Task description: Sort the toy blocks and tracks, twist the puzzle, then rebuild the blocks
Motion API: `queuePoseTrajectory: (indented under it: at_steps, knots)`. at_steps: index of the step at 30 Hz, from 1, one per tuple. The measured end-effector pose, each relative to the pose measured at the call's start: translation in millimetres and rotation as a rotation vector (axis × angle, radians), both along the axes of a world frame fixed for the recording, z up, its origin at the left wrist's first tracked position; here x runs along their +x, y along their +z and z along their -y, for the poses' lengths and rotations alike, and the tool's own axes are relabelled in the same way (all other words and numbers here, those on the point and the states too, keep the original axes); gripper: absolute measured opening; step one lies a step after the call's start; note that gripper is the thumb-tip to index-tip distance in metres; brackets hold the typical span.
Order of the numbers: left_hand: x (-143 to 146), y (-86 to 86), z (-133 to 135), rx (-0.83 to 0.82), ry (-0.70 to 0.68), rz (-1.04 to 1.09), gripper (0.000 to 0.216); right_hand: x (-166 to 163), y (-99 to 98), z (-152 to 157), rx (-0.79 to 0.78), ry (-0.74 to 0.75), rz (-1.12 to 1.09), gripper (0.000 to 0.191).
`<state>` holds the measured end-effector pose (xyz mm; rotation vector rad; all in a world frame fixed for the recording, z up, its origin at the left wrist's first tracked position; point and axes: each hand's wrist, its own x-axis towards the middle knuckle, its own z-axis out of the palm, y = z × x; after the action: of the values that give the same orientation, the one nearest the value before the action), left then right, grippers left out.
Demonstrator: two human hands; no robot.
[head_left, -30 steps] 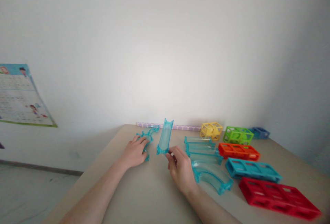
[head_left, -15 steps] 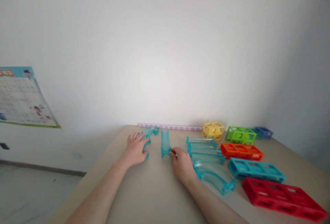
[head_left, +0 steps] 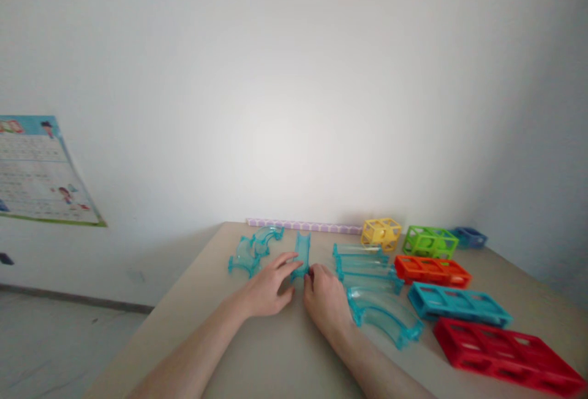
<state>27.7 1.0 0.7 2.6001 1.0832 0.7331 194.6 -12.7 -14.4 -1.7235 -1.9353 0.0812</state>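
now positioning: straight track piece point(head_left: 303, 252) flat on the surface point(head_left: 275, 356), left hand point(head_left: 269, 292) open-fingered against it, right hand point(head_left: 327, 301) fingers curled at its end, grip unclear; nudging wants gentle pressure.

A pale beige surface point(head_left: 275, 350) meets a white wall point(head_left: 294, 80), with a purple strip point(head_left: 316, 226) along its far edge. To the right lie open-frame blocks: a yellow cube point(head_left: 380, 233), a green block point(head_left: 430, 241), a dark blue block point(head_left: 469, 238), then an orange block point(head_left: 432, 270), a teal block point(head_left: 458, 304) and a long red block point(head_left: 505, 355). Beside them are stacked clear straight tracks point(head_left: 362, 261) and a curved track point(head_left: 383, 316). Two curved pieces point(head_left: 250, 249) sit far left. A poster point(head_left: 39, 172) hangs low above the grey floor point(head_left: 55, 350).
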Motion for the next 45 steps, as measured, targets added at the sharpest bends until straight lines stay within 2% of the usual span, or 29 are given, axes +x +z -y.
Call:
queuePoseTrajectory:
  at_steps: [4, 7, 10, 14, 18, 23, 28, 32, 35, 38, 42, 45]
  knots:
    - [-1, -3.7, -2, -0.031, -0.026, 0.001, 0.057, -1, 7.5, 5, 0.046, -0.051, -0.002, 0.020]
    - [0, -5.8, -4, -0.043, -0.033, 0.025, 0.056, -4, 12.5, 12, 0.125, 0.012, -0.023, 0.031]
    - [0, -6.4, -4, -0.068, -0.034, 0.035, 0.062, -4, 14.2, 15, 0.162, 0.104, -0.021, 0.027]
    - [-1, -6.5, -4, -0.099, -0.048, 0.016, 0.070, 1, 12.3, 11, 0.183, 0.133, -0.019, 0.021]
    - [0, -6.7, -3, -0.121, -0.072, 0.007, 0.076, 3, 12.7, 10, 0.173, 0.163, -0.023, 0.017]
    - [2, -5.4, -3, -0.132, -0.094, 0.007, 0.081, -1, 16.6, 15, 0.137, 0.200, -0.033, 0.025]
    - [0, -7.1, -6, -0.101, -0.104, 0.005, 0.085, -1, 13.1, 12, 0.078, 0.168, -0.006, 0.032]
    - [-2, -7.9, -7, -0.013, -0.079, 0.024, 0.078, -1, 9.7, 10, 0.023, 0.116, 0.035, 0.033]
    - [-7, -8.3, -13, 0.112, 0.039, 0.107, 0.063, -1, 9.5, 9, 0.004, 0.097, 0.055, 0.034]
    - [-19, -9.2, -26, 0.217, 0.316, 0.219, 0.049, 0, 10.0, 8, 0.007, 0.082, 0.064, 0.032]
    - [-48, -10.3, -45, 0.186, 0.764, 0.192, 0.042, 4, 9.3, 5, -0.019, 0.076, 0.110, 0.025]
    - [-67, -13.5, -56, 0.143, 0.881, 0.191, 0.041, 6, 7.9, 3, -0.043, 0.077, 0.149, 0.026]
